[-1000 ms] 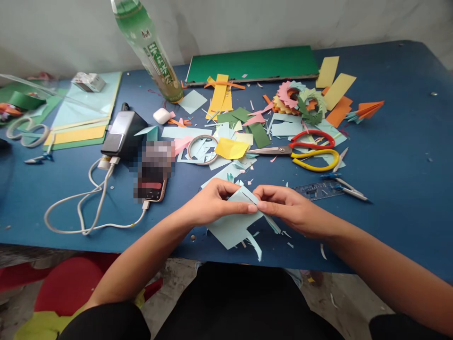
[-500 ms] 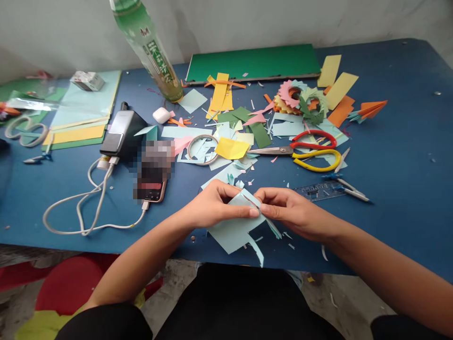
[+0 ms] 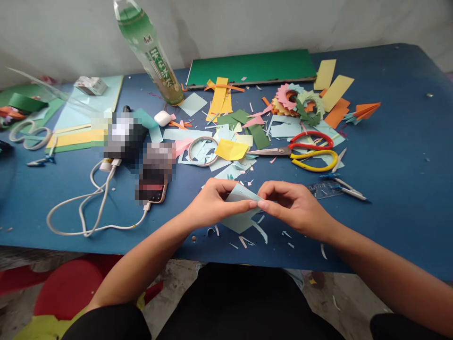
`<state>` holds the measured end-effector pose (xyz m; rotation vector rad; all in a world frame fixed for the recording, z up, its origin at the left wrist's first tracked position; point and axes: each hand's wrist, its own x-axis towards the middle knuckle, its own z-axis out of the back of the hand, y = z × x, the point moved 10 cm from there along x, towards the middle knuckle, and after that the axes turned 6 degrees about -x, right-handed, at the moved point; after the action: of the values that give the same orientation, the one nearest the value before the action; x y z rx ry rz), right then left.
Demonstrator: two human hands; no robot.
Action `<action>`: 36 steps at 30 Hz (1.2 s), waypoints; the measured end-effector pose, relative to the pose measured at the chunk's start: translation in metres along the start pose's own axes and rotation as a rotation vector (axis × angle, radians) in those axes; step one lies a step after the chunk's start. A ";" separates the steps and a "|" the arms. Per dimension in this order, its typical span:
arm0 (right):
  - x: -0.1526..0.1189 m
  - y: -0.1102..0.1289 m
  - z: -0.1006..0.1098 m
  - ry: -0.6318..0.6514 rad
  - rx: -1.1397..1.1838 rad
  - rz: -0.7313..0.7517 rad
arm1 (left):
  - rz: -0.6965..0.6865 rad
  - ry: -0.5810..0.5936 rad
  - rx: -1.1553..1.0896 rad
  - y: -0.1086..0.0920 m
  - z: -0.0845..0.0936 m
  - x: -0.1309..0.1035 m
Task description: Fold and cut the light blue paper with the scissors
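Note:
A sheet of pale blue paper is pinched between both hands near the table's front edge. My left hand grips it from the left, thumb on top. On the other side my right hand pinches the sheet's right corner, its thumb tip meeting the left thumb. The paper's upper part is tilted up; part of it is hidden behind the left thumb. Thin paper slivers lie just below the hands. Scissors with one red and one yellow handle rest beyond them, beside a tape roll and a folded yellow paper.
A green-capped bottle stands at the back left, near a phone with a white cable. Paper rings, a drawing compass and a dark ruler lie right. A green board is against the wall.
The pale blue sheet has been raised and tilted, with its lower corner drawn upward. The folded strip under my right hand no longer shows. Several slivers now show on the table below.

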<state>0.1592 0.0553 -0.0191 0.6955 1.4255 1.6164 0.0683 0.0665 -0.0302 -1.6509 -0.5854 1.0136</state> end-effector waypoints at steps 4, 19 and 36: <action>-0.001 -0.002 -0.004 0.041 0.007 -0.013 | -0.006 0.001 0.047 -0.001 -0.002 -0.001; 0.006 -0.017 -0.011 0.064 0.399 -0.058 | 0.150 -0.098 -0.282 0.023 -0.006 -0.004; 0.002 -0.037 -0.002 -0.117 0.266 -0.190 | 0.105 -0.177 -0.447 0.028 -0.004 -0.002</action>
<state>0.1654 0.0554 -0.0551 0.7669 1.5851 1.2336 0.0678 0.0538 -0.0560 -2.0091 -0.9005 1.1734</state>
